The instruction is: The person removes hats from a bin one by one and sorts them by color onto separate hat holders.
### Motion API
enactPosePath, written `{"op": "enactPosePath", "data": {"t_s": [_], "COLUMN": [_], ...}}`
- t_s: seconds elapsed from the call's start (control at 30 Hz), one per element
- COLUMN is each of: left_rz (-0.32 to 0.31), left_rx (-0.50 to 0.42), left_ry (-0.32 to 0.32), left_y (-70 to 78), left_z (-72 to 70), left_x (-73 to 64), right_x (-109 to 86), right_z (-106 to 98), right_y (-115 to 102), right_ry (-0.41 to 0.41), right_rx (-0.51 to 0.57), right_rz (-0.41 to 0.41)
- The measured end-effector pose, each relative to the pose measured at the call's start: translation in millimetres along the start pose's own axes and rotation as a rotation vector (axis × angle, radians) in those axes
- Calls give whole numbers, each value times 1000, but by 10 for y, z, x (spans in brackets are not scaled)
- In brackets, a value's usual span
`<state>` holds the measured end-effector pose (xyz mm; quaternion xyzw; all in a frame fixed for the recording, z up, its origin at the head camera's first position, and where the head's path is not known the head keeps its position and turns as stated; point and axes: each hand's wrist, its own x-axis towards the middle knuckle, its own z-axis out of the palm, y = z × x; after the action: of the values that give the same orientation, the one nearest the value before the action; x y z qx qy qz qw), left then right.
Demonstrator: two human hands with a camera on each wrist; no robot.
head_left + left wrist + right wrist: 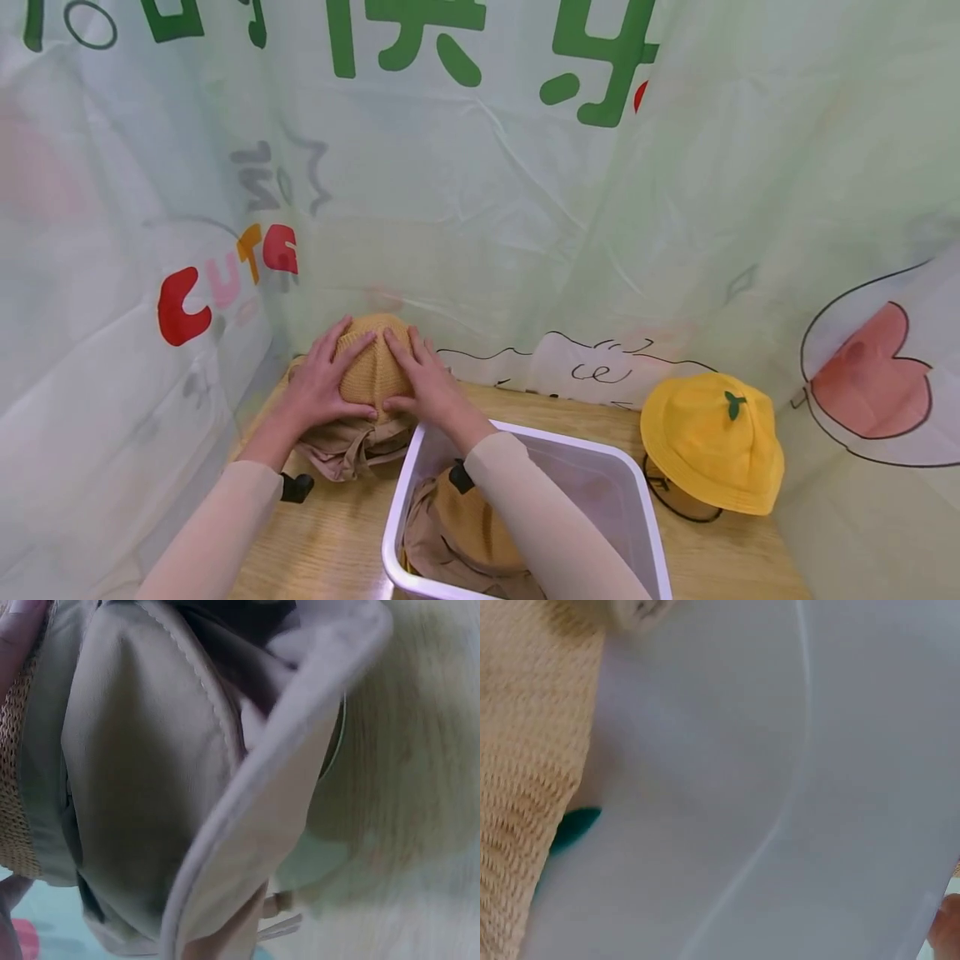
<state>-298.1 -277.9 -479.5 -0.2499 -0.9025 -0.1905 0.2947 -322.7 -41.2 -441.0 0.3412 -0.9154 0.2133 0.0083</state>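
Near the back left, both hands lie spread over the woven tan crown of a sun hat (pixel 375 379). My left hand (pixel 326 379) touches its left side and my right hand (pixel 431 383) its right side, with the thumbs close together at the front. Below the crown hangs the hat's folded brown cloth brim (pixel 142 765), which fills much of the left wrist view. A second tan hat (pixel 472 525) with a brown brim lies inside a white plastic bin (pixel 600 450), partly under my right forearm. Beside its woven crown (pixel 532 750), the right wrist view shows a small green leaf (pixel 576 829).
At the right, a yellow bucket hat (pixel 712 433) with a green sprout sits tilted on a stand with a dark wire rim (pixel 686 512). Printed curtains (pixel 480 250) enclose the wooden table (pixel 315 542) at the back and sides. The bin stands right of the held hat.
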Motion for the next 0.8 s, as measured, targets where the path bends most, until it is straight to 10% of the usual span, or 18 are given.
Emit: {"op": "enactPosePath", "data": {"t_s": [0.27,0.8], "left_rz": [91,64], "left_rx": [48,145], "left_ry": [18,-20], "left_y": [-40,110], "left_z": [28,-16], "left_x": [15,43], "right_x": [14,-26], "right_z": [23,-6], "right_y": [3,-27], "right_ry": [47,64], "right_rx": [-85,2], "right_rz": [-98,-84]}}
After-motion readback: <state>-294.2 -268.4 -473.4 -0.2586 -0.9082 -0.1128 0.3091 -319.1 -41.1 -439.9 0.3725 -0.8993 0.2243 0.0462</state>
